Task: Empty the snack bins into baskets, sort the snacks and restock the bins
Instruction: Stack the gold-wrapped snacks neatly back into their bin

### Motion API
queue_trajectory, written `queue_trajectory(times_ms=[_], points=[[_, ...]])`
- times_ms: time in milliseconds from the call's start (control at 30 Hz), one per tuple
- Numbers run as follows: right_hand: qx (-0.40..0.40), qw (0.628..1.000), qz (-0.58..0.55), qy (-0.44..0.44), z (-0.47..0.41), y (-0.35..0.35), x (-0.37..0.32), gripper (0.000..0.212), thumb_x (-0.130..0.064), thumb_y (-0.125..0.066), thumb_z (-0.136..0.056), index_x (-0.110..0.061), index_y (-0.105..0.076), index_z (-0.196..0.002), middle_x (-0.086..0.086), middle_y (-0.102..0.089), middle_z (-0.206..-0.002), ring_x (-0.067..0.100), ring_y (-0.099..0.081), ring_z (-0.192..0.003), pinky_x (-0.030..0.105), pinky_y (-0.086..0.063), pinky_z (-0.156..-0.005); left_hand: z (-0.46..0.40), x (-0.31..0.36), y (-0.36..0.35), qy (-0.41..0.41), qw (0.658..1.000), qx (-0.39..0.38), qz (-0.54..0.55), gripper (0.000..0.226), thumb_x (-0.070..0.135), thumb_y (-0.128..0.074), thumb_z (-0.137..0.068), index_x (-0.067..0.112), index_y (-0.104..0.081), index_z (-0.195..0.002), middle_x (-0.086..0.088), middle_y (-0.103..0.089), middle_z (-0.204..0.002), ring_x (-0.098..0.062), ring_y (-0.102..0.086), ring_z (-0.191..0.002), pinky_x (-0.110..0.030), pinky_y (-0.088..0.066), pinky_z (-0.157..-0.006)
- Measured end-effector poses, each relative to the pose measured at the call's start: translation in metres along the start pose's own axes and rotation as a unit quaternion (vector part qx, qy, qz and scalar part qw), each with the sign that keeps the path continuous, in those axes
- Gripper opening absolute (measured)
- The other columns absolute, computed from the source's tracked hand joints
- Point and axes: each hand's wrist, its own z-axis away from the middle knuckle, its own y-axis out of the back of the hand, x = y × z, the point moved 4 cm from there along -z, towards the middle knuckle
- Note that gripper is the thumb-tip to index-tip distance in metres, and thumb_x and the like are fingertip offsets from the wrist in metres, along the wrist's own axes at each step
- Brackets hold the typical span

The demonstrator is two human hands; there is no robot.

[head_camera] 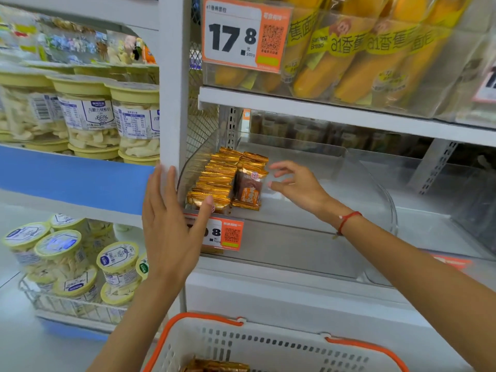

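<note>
— What is sitting on the grey shelf (308, 237) you are facing?
— A clear plastic bin (375, 200) is resting on it, carrying two rows of gold snack packets (214, 181) at its left end.
— And above?
— The upper shelf (322, 108) is bearing a clear bin of yellow banana bread packs (349, 63).

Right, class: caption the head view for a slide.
Two open hands beside gold snack packets in a clear bin, basket below.
</note>
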Motion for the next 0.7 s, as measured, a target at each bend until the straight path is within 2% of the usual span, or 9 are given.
queue_trajectory(times_ms=[133,200,267,333,367,467,600,667,700], points=[[0.021,0.974,0.117,0.195,0.091,0.015,-0.023,0.026,-0.022,-0.069,-0.088,-0.029,-0.065,-0.112,-0.009,-0.057,-0.097,0.008,-0.053,-0.085,0.022,-0.046,-0.066,0.027,0.022,0.019,-0.039,0.999,0.021,0.019,0.059,0.039,-0.059,-0.088,0.016,-0.044,-0.140,-0.006,-0.034,-0.150,-0.024,-0.029,-0.138,-0.038,-0.029,-0.108],[-0.030,0.948,0.212,0.236,0.127,0.013,-0.021,0.024,-0.025,-0.064,-0.089,-0.032,-0.064,-0.112,-0.013,-0.056,-0.094,0.004,-0.050,-0.081,0.025,-0.045,-0.065,0.046,0.034,0.024,-0.067,0.998,0.008,0.015,0.042,0.030,-0.063,-0.088,0.017,-0.056,-0.127,-0.004,-0.052,-0.132,-0.023,-0.044,-0.121,-0.038,-0.041,-0.092],[-0.163,0.922,0.290,0.198,0.154,-0.001,-0.004,0.023,-0.030,-0.058,-0.093,-0.035,-0.060,-0.116,-0.014,-0.058,-0.097,0.005,-0.049,-0.082,0.031,-0.046,-0.070,0.064,0.042,0.023,-0.055,0.997,-0.056,0.007,0.025,0.024,-0.066,-0.089,0.023,-0.062,-0.114,0.005,-0.063,-0.109,-0.017,-0.053,-0.102,-0.034,-0.044,-0.074],[-0.304,0.884,0.339,0.110,0.180,-0.017,0.022,0.027,-0.035,-0.054,-0.097,-0.034,-0.056,-0.124,-0.010,-0.060,-0.107,0.009,-0.049,-0.086,0.031,-0.044,-0.075,0.085,0.042,0.013,-0.039,0.984,-0.171,-0.004,0.018,0.026,-0.063,-0.091,0.030,-0.063,-0.109,0.017,-0.060,-0.094,-0.011,-0.058,-0.088,-0.029,-0.043,-0.066],[-0.355,0.866,0.349,0.059,0.192,-0.025,0.039,0.030,-0.035,-0.052,-0.098,-0.031,-0.054,-0.127,-0.007,-0.060,-0.114,0.013,-0.051,-0.091,0.031,-0.042,-0.078,0.096,0.039,0.005,-0.042,0.972,-0.231,-0.025,0.017,0.030,-0.060,-0.093,0.033,-0.061,-0.109,0.020,-0.060,-0.094,-0.008,-0.058,-0.086,-0.028,-0.044,-0.065],[-0.435,0.832,0.340,-0.049,0.228,-0.055,0.096,0.034,-0.031,-0.050,-0.099,-0.022,-0.051,-0.132,0.002,-0.057,-0.126,0.024,-0.053,-0.111,0.032,-0.040,-0.086,0.145,0.016,-0.023,-0.039,0.921,-0.377,-0.088,0.024,0.035,-0.052,-0.097,0.034,-0.058,-0.120,0.017,-0.062,-0.113,-0.007,-0.062,-0.098,-0.027,-0.050,-0.074],[-0.426,0.856,0.257,-0.140,0.282,-0.112,0.178,0.019,-0.024,-0.046,-0.098,-0.014,-0.059,-0.107,0.010,-0.064,-0.110,0.028,-0.057,-0.093,0.029,-0.040,-0.070,0.246,-0.046,-0.051,0.030,0.864,-0.485,-0.134,0.039,0.030,-0.048,-0.099,0.032,-0.048,-0.138,0.010,-0.048,-0.142,-0.015,-0.046,-0.128,-0.031,-0.043,-0.101],[-0.406,0.870,0.218,-0.175,0.315,-0.142,0.205,0.021,-0.025,-0.046,-0.099,-0.010,-0.058,-0.109,0.007,-0.062,-0.097,0.031,-0.059,-0.092,0.032,-0.043,-0.065,0.299,-0.079,-0.052,0.035,0.809,-0.561,-0.170,0.048,0.032,-0.045,-0.100,0.034,-0.035,-0.147,0.011,-0.033,-0.153,-0.015,-0.032,-0.140,-0.031,-0.032,-0.111],[-0.399,0.876,0.201,-0.182,0.330,-0.156,0.212,0.026,-0.026,-0.048,-0.099,-0.011,-0.055,-0.118,0.008,-0.062,-0.103,0.033,-0.059,-0.097,0.034,-0.046,-0.068,0.319,-0.094,-0.049,0.034,0.783,-0.593,-0.186,0.051,0.034,-0.043,-0.101,0.034,-0.029,-0.150,0.011,-0.027,-0.157,-0.015,-0.026,-0.144,-0.032,-0.025,-0.115]])
